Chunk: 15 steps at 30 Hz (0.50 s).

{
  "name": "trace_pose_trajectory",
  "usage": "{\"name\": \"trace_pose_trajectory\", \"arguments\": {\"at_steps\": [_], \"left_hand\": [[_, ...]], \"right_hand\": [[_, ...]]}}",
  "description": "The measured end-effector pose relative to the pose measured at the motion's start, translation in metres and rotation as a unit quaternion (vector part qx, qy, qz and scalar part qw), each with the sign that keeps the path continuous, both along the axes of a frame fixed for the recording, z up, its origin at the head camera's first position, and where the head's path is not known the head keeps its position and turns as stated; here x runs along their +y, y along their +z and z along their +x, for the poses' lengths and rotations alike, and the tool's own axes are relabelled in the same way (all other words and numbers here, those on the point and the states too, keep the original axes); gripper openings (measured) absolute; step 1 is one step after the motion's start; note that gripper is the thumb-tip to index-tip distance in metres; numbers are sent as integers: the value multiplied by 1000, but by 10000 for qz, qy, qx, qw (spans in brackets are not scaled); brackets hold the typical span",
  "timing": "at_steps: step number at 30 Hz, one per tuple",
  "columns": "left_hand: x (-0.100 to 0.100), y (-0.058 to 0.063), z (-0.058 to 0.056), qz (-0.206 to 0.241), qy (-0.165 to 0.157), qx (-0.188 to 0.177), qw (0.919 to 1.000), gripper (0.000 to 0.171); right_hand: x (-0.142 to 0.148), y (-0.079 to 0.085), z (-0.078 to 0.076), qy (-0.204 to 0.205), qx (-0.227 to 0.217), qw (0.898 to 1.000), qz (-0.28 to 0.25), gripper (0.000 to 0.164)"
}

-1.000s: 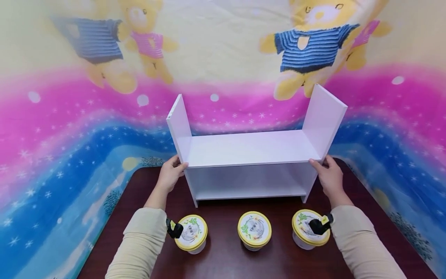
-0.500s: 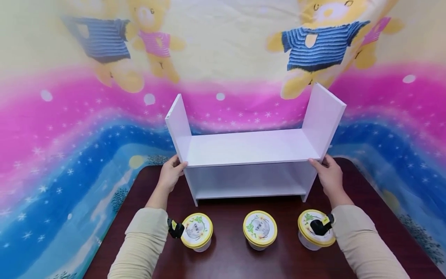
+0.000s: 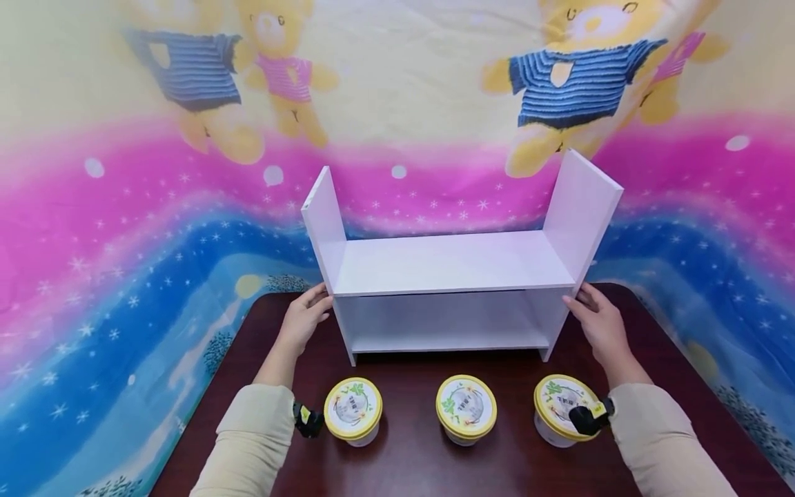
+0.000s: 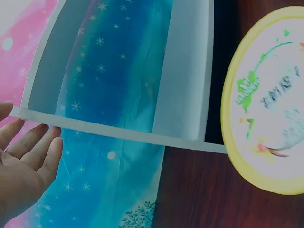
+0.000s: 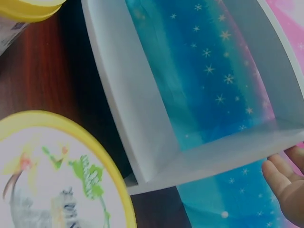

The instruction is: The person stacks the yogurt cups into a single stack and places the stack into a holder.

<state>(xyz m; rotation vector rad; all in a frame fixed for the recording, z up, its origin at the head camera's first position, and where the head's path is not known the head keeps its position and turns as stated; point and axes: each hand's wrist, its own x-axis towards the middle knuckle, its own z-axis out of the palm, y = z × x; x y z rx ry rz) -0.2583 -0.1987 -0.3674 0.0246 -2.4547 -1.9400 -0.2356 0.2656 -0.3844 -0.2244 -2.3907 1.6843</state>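
Note:
A white two-tier shelf (image 3: 453, 264) stands upright at the back of the table, its two side panels rising above the upper board. My left hand (image 3: 302, 319) is at the outer face of its left panel, and in the left wrist view the loosely bent fingers (image 4: 42, 147) have their tips right at the panel's edge. On the other side, my right hand (image 3: 601, 324) has its fingertips at the right panel, with the thumb near the front edge. Neither hand wraps round the board. The right wrist view shows only part of the right hand's fingers (image 5: 280, 178).
Three white tubs with yellow-rimmed printed lids stand in a row before the shelf: a left tub (image 3: 353, 410), a middle tub (image 3: 466, 408) and a right tub (image 3: 562, 404), partly behind the right wrist camera. A dark red-brown table (image 3: 410, 469) carries everything. A printed bear backdrop (image 3: 397, 103) hangs behind.
Both thumbs have come off the shelf's front edge, and the hands have loosened and drawn slightly outward. The shelf stays in place; the head view has shifted a little.

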Motion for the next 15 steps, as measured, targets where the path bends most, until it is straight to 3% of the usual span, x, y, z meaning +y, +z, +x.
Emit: {"name": "trace_pose_trajectory", "arguments": {"at_steps": [8,15], "left_hand": [[-4,-10,20,6,-259,248,9994,41],[-7,-25,44,168,-263,290,9991,38]], "right_hand": [[6,-6,16,141,-105,9997,162,69],[6,-22,34,377,-153,9979,495,67]]}}
